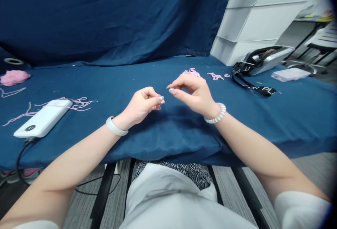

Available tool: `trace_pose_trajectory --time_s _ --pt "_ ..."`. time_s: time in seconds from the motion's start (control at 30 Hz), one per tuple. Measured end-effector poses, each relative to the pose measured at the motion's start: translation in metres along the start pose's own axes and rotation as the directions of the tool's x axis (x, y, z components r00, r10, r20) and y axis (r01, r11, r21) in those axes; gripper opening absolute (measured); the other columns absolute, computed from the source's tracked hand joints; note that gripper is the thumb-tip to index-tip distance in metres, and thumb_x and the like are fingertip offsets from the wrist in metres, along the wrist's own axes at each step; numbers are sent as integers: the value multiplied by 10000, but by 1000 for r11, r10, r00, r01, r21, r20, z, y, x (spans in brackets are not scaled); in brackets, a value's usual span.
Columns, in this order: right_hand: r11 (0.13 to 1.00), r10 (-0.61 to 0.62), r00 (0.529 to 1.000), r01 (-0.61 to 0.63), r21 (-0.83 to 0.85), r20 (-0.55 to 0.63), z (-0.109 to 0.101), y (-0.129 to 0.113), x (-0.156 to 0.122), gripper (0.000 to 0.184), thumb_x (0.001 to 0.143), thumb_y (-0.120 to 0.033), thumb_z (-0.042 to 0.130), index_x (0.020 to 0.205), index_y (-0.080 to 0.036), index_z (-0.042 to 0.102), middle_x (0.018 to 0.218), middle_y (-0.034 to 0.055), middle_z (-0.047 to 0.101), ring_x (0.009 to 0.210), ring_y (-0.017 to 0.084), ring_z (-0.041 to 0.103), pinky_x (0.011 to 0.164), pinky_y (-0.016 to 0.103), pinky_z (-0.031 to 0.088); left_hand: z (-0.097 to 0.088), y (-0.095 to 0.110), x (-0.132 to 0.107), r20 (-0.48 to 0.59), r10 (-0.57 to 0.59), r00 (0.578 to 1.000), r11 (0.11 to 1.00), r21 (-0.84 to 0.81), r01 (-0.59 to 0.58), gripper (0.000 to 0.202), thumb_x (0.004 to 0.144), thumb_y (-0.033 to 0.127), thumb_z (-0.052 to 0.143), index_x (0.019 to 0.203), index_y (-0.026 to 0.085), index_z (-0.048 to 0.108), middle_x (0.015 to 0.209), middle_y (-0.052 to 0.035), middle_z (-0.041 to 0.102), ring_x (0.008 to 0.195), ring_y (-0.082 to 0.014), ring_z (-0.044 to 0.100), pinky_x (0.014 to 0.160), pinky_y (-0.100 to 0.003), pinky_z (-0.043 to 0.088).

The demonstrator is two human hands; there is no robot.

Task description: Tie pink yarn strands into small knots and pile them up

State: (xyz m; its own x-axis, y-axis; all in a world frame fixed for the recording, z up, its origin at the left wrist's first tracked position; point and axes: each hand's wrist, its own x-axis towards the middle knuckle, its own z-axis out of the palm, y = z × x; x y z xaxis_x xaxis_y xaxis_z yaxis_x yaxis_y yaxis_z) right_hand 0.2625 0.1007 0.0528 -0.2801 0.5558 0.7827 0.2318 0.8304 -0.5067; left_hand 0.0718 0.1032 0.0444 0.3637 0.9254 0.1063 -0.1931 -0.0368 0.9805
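My left hand is closed in a pinch over the blue cloth, with a small bit of pink yarn showing at its fingertips. How the bit is shaped cannot be made out. Just to the right, my right hand hovers with its thumb and forefinger a little apart. I see nothing between those fingertips. Behind the right hand lies a small heap of short pink yarn pieces, partly hidden by it. More pink pieces are scattered to its right.
At left, pink yarn strands lie across and beside a white power bank with a black cable. A fluffy pink yarn ball sits farther back. At right are a black lanyard, a silver-and-black case and a clear box.
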Motion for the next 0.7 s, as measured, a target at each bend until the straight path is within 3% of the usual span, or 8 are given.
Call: trace_pose_trajectory --time_s 0.07,0.17,0.23,0.4,0.7 --pt "993 102 985 -108 43 137 -7 2 3 220 822 -360 689 836 -141 710 772 49 687 693 133 601 658 265 480 -2 1 1 26 -24 999 999 49 23 340 608 239 839 646 126 521 618 -1 658 506 -70 586 521 -181 484" --pt "967 222 888 -253 25 403 -12 4 5 248 807 -370 701 855 -128 719 802 57 713 707 140 626 668 260 483 -5 2 0 66 -66 996 994 94 60 323 607 223 834 653 122 531 590 2 646 493 -72 590 513 -176 486" --pt "957 259 835 -289 -14 486 -13 4 5 254 814 -373 692 858 -125 727 834 61 731 733 148 644 691 263 482 -7 3 0 102 -109 989 987 128 95 315 612 222 836 659 118 542 595 -2 649 505 -75 600 515 -172 494" --pt "969 224 802 -245 -38 553 -13 2 5 257 834 -358 682 854 -111 750 853 69 748 756 156 665 716 264 473 -7 6 -2 149 -247 957 954 213 213 324 592 220 857 676 109 565 618 -8 662 518 -74 609 543 -186 539" --pt "993 64 792 7 -114 607 -9 0 4 216 896 -302 639 820 -131 747 814 61 744 722 133 664 724 252 464 -7 10 -3 157 -419 894 886 286 364 183 686 131 773 689 90 595 631 -38 681 488 -88 625 505 -189 562"
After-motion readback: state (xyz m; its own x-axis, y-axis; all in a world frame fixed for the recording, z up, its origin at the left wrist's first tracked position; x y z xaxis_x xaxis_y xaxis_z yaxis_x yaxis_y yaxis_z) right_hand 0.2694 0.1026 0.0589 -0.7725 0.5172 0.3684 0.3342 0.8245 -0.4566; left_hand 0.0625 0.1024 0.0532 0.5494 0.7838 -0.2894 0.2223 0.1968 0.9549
